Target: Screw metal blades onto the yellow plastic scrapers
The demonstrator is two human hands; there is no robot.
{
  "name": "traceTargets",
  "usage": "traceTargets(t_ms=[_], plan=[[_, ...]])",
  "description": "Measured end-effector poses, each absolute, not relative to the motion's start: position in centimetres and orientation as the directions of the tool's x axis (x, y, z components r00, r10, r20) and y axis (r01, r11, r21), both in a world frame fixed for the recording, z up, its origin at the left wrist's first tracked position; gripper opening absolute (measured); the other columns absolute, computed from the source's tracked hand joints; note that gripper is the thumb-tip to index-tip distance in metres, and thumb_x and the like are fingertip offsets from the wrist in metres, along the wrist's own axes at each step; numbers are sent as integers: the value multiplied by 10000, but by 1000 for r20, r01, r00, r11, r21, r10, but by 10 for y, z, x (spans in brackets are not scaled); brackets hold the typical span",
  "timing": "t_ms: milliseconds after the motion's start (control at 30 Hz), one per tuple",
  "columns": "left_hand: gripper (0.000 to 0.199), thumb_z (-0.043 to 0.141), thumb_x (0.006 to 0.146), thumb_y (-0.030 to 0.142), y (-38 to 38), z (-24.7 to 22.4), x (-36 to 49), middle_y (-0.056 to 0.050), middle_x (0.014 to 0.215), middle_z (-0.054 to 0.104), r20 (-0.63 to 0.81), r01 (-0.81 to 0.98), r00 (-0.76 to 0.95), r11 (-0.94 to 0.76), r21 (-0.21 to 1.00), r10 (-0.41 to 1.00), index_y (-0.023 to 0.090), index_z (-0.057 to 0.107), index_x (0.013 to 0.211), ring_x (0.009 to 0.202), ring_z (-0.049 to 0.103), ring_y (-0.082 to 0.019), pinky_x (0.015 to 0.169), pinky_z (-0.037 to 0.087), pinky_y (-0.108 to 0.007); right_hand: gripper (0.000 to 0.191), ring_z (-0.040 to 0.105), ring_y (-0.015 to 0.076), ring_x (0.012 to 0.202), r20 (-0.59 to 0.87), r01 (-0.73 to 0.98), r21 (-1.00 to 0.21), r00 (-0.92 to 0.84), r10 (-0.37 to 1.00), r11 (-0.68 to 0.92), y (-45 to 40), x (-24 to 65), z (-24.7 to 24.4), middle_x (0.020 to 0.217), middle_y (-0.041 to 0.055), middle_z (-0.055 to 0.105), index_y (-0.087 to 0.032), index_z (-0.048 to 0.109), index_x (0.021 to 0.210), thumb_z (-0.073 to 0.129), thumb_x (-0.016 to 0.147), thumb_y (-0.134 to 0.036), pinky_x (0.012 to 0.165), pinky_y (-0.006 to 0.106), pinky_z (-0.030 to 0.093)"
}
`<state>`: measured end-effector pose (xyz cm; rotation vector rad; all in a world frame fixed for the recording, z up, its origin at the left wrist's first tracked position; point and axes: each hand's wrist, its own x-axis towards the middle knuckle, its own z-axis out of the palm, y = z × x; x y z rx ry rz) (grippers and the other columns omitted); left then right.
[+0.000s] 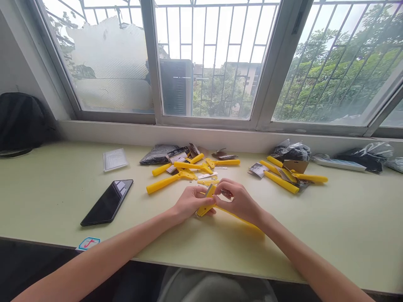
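My left hand is closed around the head of a yellow scraper, which has a grey strip along its edge. The scraper's long handle runs down to the right, beneath my right wrist. My right hand is curled, its thumb and fingertips pinched together against the scraper head; whatever sits between them is hidden or too small to make out. Just beyond my hands lie a yellow scraper part, tiny metal pieces and a white strip. Another yellow scraper rests left of these, with more behind.
Several packaged yellow scrapers lie to the right. A black phone and a clear packet are on the left. Dark plastic bags line the windowsill side, and a black backpack stands far left. The table's front edge runs under my forearms.
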<state>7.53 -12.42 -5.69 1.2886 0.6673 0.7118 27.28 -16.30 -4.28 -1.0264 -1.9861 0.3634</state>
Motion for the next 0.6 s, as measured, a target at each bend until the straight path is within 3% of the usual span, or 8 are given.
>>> traceTargets(t_ms=[300, 600], plan=[[643, 942, 558, 498, -124, -59, 77, -123, 804, 758, -30, -113, 621, 128, 985, 783, 96, 712, 1004, 687, 755, -237, 683, 632, -342, 88, 406, 118, 611, 534, 552, -602, -260, 805, 577, -168, 273, -36, 762, 1, 551, -206, 600, 779, 660, 840, -226, 557, 263, 375], [530, 904, 658, 458, -125, -65, 79, -110, 810, 744, 58, -136, 616, 33, 990, 786, 101, 706, 997, 695, 742, -230, 677, 622, -352, 151, 402, 120, 599, 468, 589, -621, -251, 847, 518, -171, 270, -29, 709, -4, 549, -199, 601, 731, 653, 859, -262, 542, 265, 366]])
